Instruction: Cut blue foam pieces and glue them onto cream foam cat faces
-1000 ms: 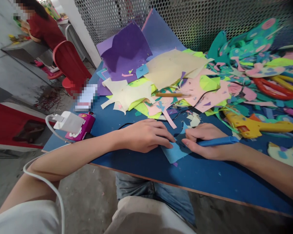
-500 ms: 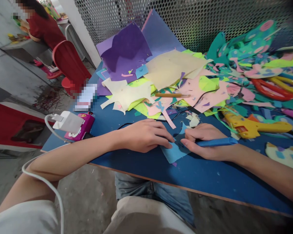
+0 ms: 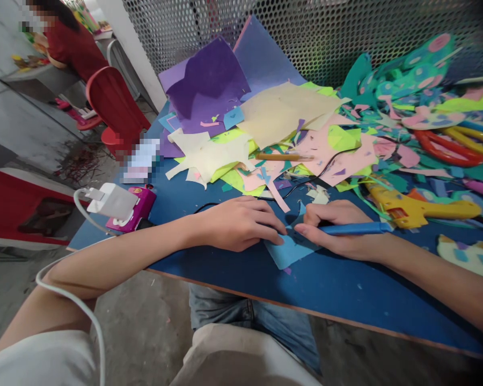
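Note:
My left hand point(image 3: 239, 222) lies palm down on a light blue paper piece point(image 3: 288, 252), fingers pressed flat on its left edge. My right hand point(image 3: 338, 228) is closed round a blue pen-like tool point(image 3: 356, 229), its tip hidden between my fingers over the same paper. Both hands rest on the dark blue table point(image 3: 338, 289).
A yellow glue gun point(image 3: 412, 209) lies right of my right hand, with red and yellow scissors point(image 3: 453, 147) behind it. Heaps of coloured paper scraps point(image 3: 285, 123) cover the far half. A white charger on a pink box point(image 3: 123, 206) sits at the left edge. A person sits far left.
My right hand has shifted a little up and left along the paper with the blue tool. My left hand stays put.

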The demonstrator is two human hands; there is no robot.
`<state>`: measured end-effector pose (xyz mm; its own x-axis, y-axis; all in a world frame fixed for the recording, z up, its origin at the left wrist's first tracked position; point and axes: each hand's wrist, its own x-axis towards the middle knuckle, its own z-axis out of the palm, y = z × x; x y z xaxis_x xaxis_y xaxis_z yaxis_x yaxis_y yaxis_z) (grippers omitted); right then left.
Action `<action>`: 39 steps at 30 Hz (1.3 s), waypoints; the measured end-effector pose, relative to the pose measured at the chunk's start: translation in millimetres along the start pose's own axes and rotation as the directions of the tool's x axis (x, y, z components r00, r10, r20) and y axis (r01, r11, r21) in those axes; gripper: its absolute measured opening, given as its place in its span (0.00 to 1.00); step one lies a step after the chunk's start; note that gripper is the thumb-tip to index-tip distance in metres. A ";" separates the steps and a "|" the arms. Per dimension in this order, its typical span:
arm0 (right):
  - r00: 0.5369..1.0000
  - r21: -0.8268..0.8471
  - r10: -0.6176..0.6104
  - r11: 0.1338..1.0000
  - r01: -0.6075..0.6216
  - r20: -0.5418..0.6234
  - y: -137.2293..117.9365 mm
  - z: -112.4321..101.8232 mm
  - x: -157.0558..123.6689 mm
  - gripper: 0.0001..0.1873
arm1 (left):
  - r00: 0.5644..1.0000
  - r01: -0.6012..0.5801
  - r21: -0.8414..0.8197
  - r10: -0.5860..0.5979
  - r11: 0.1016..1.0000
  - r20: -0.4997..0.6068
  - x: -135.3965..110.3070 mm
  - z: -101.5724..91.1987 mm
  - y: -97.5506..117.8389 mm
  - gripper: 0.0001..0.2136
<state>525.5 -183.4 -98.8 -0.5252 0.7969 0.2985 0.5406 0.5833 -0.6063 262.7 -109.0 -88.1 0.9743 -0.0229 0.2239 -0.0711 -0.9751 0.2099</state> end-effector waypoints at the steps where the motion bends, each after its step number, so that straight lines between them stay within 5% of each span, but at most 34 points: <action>1: 1.000 -0.001 0.001 1.000 -0.001 -0.001 0.2 0.4 0.1 0.20 | 1.000 -0.001 0.000 0.001 1.000 -0.003 0.0 0.1 0.0 0.18; 19: 1.000 0.042 -0.020 0.999 0.019 0.019 1.8 -1.8 -0.9 0.23 | 1.000 -0.001 -0.010 0.001 1.000 -0.018 -0.2 1.5 -1.6 0.17; 25: 0.979 0.214 0.165 0.967 -0.137 -0.118 -12.1 -1.8 -1.0 0.22 | 1.000 -0.001 -0.022 0.001 1.000 0.004 -0.5 0.7 -1.9 0.18; 39: 0.998 0.041 0.000 0.999 -0.002 0.057 -7.6 6.6 -0.6 0.20 | 1.000 0.001 -0.037 -0.001 0.999 0.008 -1.1 1.8 -3.1 0.19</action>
<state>517.3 -189.4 -99.2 -0.5619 0.7867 0.2557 0.5145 0.5744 -0.6367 262.2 -106.4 -90.7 0.9762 -0.0238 0.2156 -0.0777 -0.9664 0.2452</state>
